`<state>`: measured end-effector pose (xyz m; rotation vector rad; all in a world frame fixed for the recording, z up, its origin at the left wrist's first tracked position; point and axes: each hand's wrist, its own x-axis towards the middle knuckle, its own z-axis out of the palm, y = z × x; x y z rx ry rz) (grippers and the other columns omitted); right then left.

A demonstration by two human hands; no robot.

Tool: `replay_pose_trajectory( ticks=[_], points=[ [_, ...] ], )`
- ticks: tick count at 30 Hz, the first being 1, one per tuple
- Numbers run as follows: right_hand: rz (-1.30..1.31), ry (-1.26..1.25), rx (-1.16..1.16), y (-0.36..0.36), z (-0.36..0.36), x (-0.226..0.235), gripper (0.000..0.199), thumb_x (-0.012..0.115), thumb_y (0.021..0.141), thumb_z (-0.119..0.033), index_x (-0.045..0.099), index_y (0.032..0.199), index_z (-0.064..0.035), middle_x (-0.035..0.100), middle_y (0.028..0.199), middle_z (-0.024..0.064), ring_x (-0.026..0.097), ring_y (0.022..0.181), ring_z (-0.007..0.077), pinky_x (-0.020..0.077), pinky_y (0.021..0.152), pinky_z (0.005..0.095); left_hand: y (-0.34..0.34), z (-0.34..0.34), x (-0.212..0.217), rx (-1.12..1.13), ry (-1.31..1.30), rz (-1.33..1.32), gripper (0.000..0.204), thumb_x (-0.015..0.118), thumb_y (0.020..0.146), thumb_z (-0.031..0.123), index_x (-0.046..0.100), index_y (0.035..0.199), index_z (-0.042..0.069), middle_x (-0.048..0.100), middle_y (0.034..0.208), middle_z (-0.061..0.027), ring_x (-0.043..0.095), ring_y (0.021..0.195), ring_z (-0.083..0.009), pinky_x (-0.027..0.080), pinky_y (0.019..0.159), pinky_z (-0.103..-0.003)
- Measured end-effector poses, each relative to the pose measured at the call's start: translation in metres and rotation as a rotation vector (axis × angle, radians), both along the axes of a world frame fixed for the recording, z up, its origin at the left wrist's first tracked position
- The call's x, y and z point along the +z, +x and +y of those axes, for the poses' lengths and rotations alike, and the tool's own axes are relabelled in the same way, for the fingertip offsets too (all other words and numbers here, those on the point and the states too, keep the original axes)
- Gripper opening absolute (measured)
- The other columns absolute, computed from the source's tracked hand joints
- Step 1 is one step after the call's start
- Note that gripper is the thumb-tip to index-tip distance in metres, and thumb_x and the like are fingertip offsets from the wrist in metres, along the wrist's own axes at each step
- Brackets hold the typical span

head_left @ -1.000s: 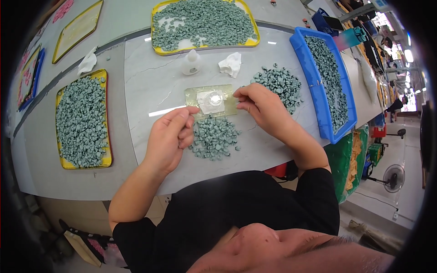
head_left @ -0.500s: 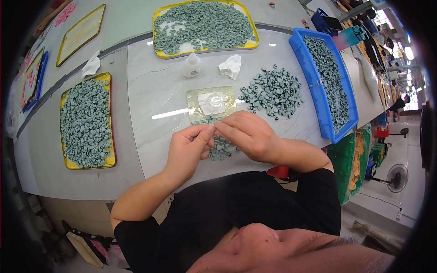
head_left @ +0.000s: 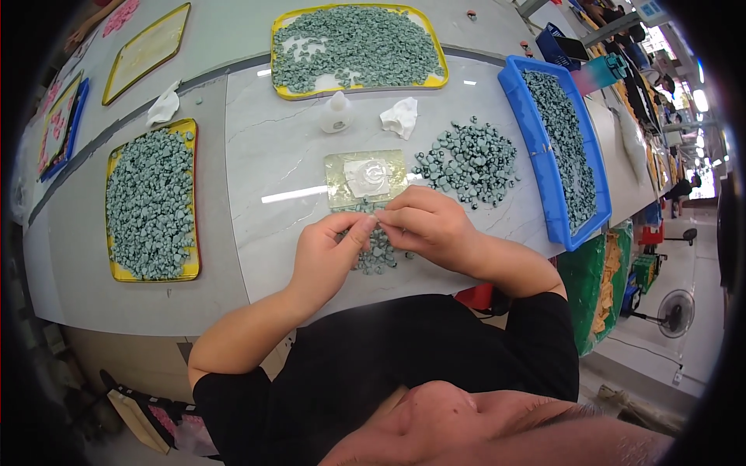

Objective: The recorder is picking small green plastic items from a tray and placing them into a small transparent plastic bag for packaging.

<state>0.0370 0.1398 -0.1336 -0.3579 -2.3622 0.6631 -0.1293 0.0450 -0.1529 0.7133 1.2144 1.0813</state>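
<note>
Grey-green pebble-like pieces (head_left: 378,260) lie in a loose heap on a pale marbled bench (head_left: 260,233), seen in the head view partly hidden beneath a worker's left hand (head_left: 332,247) and right hand (head_left: 426,225), whose fingertips meet in a narrow pinch above the heap. What sits between them, if anything, cannot be told; the contact is too small and too covered. A piece squeezed off-centre in so tight a grip could pop loose and vanish among its lookalikes below. Just beyond the fingers, a clear round dish (head_left: 376,172) rests on a white paper square (head_left: 354,180) atop a yellowish-green pad (head_left: 336,190); a knuckle brushing it could shift the dish or spill any contents, which are hard to make out. Near the pad's right side spreads a second pile (head_left: 470,167), and a wide sweep of the right hand might scatter it into the first. Farther off, an overlong reach could topple the upright white squeeze bottle (head_left: 336,116)
</note>
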Motion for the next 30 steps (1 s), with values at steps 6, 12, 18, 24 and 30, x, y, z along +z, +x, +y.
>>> replay_pose_trajectory(
  ticks=[6, 12, 18, 24, 30],
  points=[
    [-0.022, 0.283, -0.022, 0.002, 0.022, -0.002, 0.027, 0.071, 0.062, 0.002, 0.064, 0.089, 0.0020, 0.059, 0.080, 0.0086, 0.058, 0.068, 0.0234, 0.0473, 0.056, 0.0312, -0.006, -0.001, 0.000, 0.033, 0.023, -0.170, 0.022, 0.045, 0.095, 0.013, 0.056, 0.108, 0.000, 0.051, 0.079, -0.0021, 0.033, 0.053, -0.0033, 0.028, 0.045, -0.018],
    [-0.149, 0.554, -0.008, -0.012, 0.027, -0.015, 0.030, 0.065, 0.064, -0.003, 0.064, 0.094, 0.0027, 0.059, 0.087, 0.0086, 0.059, 0.076, 0.0237, 0.0494, 0.061, 0.0312, -0.022, 0.000, -0.001, 0.081, -0.026, -0.284, 0.020, 0.043, 0.095, 0.009, 0.052, 0.109, -0.001, 0.054, 0.082, -0.0052, 0.032, 0.052, -0.0030, 0.028, 0.045, -0.018],
    [-0.175, 0.624, -0.021, -0.026, 0.025, -0.026, 0.033, 0.062, 0.063, -0.004, 0.064, 0.095, 0.0031, 0.059, 0.087, 0.0085, 0.059, 0.078, 0.0231, 0.0502, 0.063, 0.0313, -0.037, -0.002, -0.015, 0.121, -0.074, -0.386, 0.020, 0.045, 0.094, 0.009, 0.055, 0.106, -0.002, 0.052, 0.079, -0.0029, 0.031, 0.052, -0.0031, 0.028, 0.046, -0.019],
    [-0.205, 0.638, -0.014, -0.035, 0.022, -0.033, 0.033, 0.062, 0.063, -0.004, 0.064, 0.095, 0.0042, 0.059, 0.088, 0.0089, 0.059, 0.078, 0.0232, 0.0502, 0.063, 0.0312, -0.045, -0.007, -0.028, 0.095, -0.049, -0.406, 0.021, 0.048, 0.094, 0.010, 0.057, 0.105, -0.004, 0.040, 0.068, 0.0037, 0.031, 0.055, -0.0032, 0.027, 0.047, -0.020],
    [-0.184, 0.584, -0.015, -0.038, 0.018, -0.033, 0.030, 0.065, 0.064, -0.003, 0.065, 0.093, 0.0031, 0.059, 0.084, 0.0094, 0.059, 0.077, 0.0234, 0.0496, 0.061, 0.0307, -0.048, -0.008, -0.028, 0.119, -0.027, -0.435, 0.021, 0.049, 0.094, 0.012, 0.056, 0.107, -0.004, 0.044, 0.073, 0.0025, 0.031, 0.055, -0.0037, 0.027, 0.047, -0.020]
  ],
)
